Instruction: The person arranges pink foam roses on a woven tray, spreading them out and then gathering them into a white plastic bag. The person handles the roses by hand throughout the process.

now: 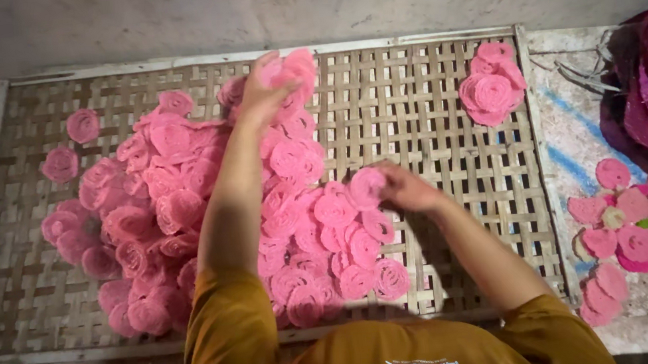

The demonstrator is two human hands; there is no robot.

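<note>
Woven tray (428, 107): two hands (262, 92) (405, 189), countless pink discs (180, 189).

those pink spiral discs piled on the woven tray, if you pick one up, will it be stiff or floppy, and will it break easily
Probably stiff and light: the pink discs lie heaped at angles without sagging, and the right hand lifts one by its edge. Likely brittle, since each is a thin lacy coil. They may slide when pushed, as the pile sits loose on the woven tray.

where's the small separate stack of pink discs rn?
Head view: the small stack of pink discs sits at the far right corner of the woven bamboo tray, apart from the big pink pile.
</note>
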